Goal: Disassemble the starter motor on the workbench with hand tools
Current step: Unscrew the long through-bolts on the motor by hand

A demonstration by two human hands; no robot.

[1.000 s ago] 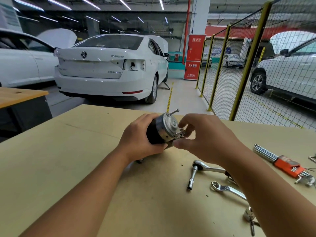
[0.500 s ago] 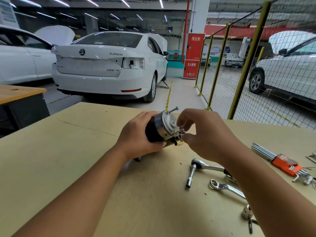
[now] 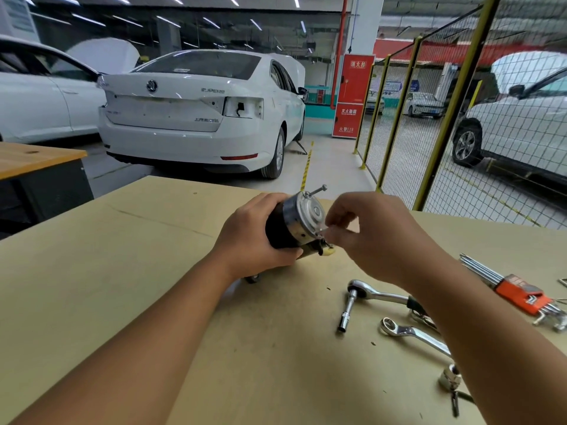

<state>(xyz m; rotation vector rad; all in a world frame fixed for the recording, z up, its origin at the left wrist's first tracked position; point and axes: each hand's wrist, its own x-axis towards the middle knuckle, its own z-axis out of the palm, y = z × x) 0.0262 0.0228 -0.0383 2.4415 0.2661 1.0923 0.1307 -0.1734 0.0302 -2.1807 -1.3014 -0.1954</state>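
The left hand grips the starter motor by its dark body, just above the workbench — likely heavy, smooth metal. The right hand pinches something small at the end cap, perhaps a bolt.

The starter motor has a black cylindrical body and a silver end cap, held tilted above the workbench in the left hand, cap toward the right hand. A long through bolt sticks out of the cap's upper edge. Below the right hand lie a ratchet wrench with socket extension and a ring spanner.
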